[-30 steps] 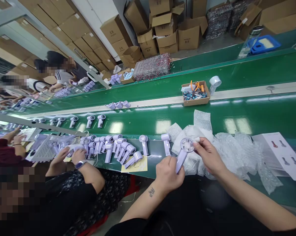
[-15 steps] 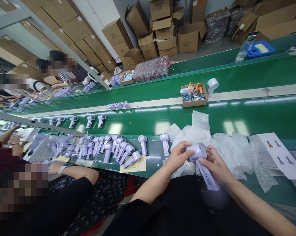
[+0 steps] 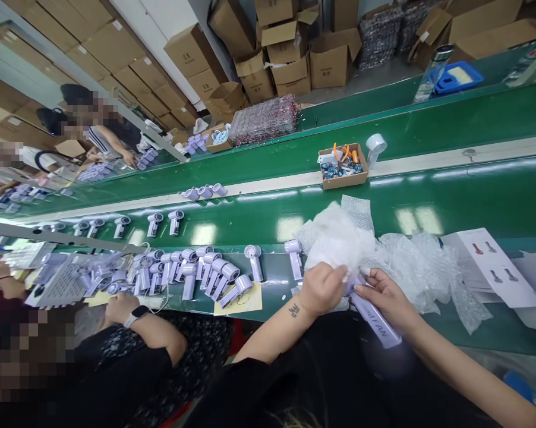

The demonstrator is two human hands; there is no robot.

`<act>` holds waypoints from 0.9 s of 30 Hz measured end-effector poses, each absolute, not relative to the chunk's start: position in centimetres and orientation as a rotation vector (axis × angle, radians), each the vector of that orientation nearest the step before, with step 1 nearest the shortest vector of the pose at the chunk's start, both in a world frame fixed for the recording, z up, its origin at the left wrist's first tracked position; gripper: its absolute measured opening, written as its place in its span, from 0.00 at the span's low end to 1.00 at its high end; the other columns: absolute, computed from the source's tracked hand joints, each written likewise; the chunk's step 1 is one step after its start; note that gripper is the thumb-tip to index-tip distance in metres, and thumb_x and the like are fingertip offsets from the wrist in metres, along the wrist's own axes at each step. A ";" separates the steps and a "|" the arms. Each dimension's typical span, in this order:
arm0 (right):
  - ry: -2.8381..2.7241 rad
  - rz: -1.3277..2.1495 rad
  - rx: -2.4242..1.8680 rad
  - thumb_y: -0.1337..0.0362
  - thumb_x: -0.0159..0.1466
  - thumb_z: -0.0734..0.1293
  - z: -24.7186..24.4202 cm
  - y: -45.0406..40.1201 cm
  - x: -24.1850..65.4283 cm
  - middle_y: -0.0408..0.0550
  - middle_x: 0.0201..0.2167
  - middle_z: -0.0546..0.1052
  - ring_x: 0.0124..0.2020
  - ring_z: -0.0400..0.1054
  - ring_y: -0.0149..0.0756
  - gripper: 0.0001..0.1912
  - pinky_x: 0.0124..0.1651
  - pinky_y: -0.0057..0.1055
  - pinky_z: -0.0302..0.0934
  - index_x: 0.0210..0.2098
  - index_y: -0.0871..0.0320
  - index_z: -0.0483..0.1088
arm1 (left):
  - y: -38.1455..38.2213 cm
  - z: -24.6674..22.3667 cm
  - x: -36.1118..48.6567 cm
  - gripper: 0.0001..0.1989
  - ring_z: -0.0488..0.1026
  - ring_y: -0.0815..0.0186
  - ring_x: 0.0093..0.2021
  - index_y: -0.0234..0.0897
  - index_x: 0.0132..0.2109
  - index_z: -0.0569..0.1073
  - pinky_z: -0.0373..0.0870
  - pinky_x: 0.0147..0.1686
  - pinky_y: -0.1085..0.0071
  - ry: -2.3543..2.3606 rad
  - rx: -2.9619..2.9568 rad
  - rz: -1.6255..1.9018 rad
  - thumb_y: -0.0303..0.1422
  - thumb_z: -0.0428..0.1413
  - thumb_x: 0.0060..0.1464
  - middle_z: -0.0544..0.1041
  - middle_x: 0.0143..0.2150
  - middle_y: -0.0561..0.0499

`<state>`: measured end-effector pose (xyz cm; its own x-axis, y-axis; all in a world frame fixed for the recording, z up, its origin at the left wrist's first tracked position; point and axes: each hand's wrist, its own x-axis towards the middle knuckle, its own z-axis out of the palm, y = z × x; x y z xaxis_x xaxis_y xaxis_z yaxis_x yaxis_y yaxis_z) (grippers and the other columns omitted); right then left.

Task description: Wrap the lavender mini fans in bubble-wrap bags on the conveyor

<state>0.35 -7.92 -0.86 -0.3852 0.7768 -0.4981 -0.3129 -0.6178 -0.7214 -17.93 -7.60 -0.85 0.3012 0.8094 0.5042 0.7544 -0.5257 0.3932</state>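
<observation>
Two hands work close together: the right hand (image 3: pixel 384 300) grips the purple fan (image 3: pixel 378 324), its handle slanting down from those fingers; the left hand (image 3: pixel 321 288) pinches white wrap (image 3: pixel 339 238) just above (fan head mostly hidden). Steady right fingers and a light left pinch should serve best.

The fan (image 3: pixel 375 321) is lilac with dark lettering (image 3: pixel 378 326), the wrap (image 3: pixel 337 238) white, the belt (image 3: pixel 245 221) green.

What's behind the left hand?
Behind the left hand there's crumpled white see-through plastic. The purple plastic fan pokes out below the right hand. Its other end is mostly covered by fingers and plastic, so I can't see its front.
</observation>
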 end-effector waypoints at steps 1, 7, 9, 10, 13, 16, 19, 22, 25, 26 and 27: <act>-0.671 2.037 -1.141 0.60 0.52 0.74 -0.9 -8.0 0.3 0.42 0.38 0.73 0.33 0.72 0.34 0.21 0.36 0.35 0.68 0.40 0.53 0.62 | -7.8 -0.7 -18.0 0.13 0.67 0.65 0.29 0.32 0.47 0.71 0.64 0.29 0.70 1.416 2.607 0.995 0.27 0.50 0.55 0.68 0.25 0.50; -0.697 1.910 -1.175 0.63 0.51 0.75 0.0 -8.8 0.8 0.44 0.40 0.73 0.37 0.71 0.35 0.24 0.41 0.34 0.67 0.43 0.53 0.62 | -9.6 -2.2 -19.4 0.13 0.66 0.67 0.26 0.32 0.47 0.69 0.62 0.26 0.72 1.529 2.793 0.925 0.24 0.50 0.54 0.66 0.24 0.52; -0.701 1.887 -1.189 0.62 0.50 0.75 0.3 -8.9 0.9 0.45 0.40 0.73 0.40 0.70 0.37 0.25 0.42 0.35 0.67 0.43 0.53 0.62 | -10.5 -2.7 -19.2 0.12 0.66 0.67 0.26 0.31 0.46 0.69 0.62 0.26 0.72 1.593 2.746 0.997 0.24 0.52 0.53 0.67 0.25 0.51; -0.686 1.880 -1.205 0.61 0.51 0.75 0.5 -8.9 0.8 0.45 0.41 0.73 0.40 0.70 0.37 0.25 0.42 0.35 0.67 0.44 0.52 0.62 | -10.8 -2.7 -18.9 0.13 0.67 0.67 0.27 0.30 0.47 0.69 0.62 0.26 0.72 1.590 2.726 1.032 0.25 0.53 0.53 0.67 0.25 0.51; -0.638 1.888 -1.257 0.59 0.52 0.73 1.2 -8.9 0.8 0.45 0.43 0.72 0.39 0.70 0.37 0.28 0.40 0.35 0.68 0.50 0.49 0.61 | -11.1 -1.5 -18.0 0.14 0.67 0.67 0.27 0.29 0.47 0.69 0.63 0.26 0.71 1.462 2.674 1.098 0.25 0.54 0.52 0.68 0.25 0.50; -0.632 1.939 -1.303 0.57 0.55 0.72 1.8 -9.1 0.9 0.44 0.43 0.72 0.37 0.70 0.35 0.28 0.38 0.31 0.67 0.52 0.49 0.62 | -10.2 0.6 -17.7 0.12 0.67 0.67 0.28 0.31 0.46 0.69 0.65 0.27 0.71 1.276 2.579 1.058 0.24 0.51 0.53 0.69 0.26 0.50; -0.618 1.980 -1.299 0.58 0.55 0.71 2.1 -9.5 1.0 0.43 0.41 0.73 0.35 0.70 0.33 0.23 0.36 0.28 0.66 0.49 0.50 0.65 | -9.5 2.0 -17.3 0.11 0.68 0.68 0.28 0.32 0.44 0.69 0.67 0.28 0.71 1.102 2.516 0.995 0.25 0.49 0.53 0.69 0.26 0.50; -0.458 1.997 -1.287 0.59 0.54 0.72 2.0 -9.8 1.1 0.40 0.33 0.74 0.28 0.69 0.30 0.18 0.30 0.26 0.63 0.43 0.50 0.66 | -9.4 2.1 -16.3 0.13 0.68 0.66 0.29 0.34 0.45 0.69 0.68 0.30 0.70 0.817 2.627 0.849 0.25 0.47 0.52 0.70 0.28 0.49; -0.209 2.041 -1.308 0.59 0.53 0.73 1.9 -9.9 1.5 0.38 0.24 0.73 0.23 0.67 0.30 0.15 0.26 0.26 0.62 0.34 0.52 0.64 | -9.3 1.7 -15.4 0.13 0.69 0.65 0.32 0.34 0.46 0.68 0.69 0.33 0.68 0.869 2.540 0.756 0.25 0.45 0.54 0.71 0.30 0.47; -0.140 2.064 -1.301 0.60 0.52 0.73 1.9 -9.9 1.8 0.38 0.22 0.72 0.22 0.68 0.31 0.15 0.25 0.26 0.62 0.32 0.52 0.63 | -9.1 1.7 -15.1 0.13 0.70 0.65 0.33 0.34 0.46 0.67 0.70 0.33 0.68 0.932 2.477 0.772 0.25 0.45 0.55 0.71 0.31 0.47; -0.081 2.089 -1.282 0.61 0.52 0.73 2.0 -9.8 2.1 0.37 0.22 0.72 0.23 0.68 0.31 0.15 0.25 0.27 0.63 0.31 0.52 0.63 | -9.0 1.7 -14.8 0.13 0.70 0.65 0.33 0.34 0.47 0.66 0.70 0.34 0.68 0.967 2.431 0.805 0.25 0.45 0.56 0.71 0.31 0.47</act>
<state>2.06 -9.82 1.98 -0.2878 0.5721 -0.7681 -0.5111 -0.7700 -0.3819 -14.82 -8.97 1.71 0.5944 0.7178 0.3625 0.4863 -0.6799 0.5489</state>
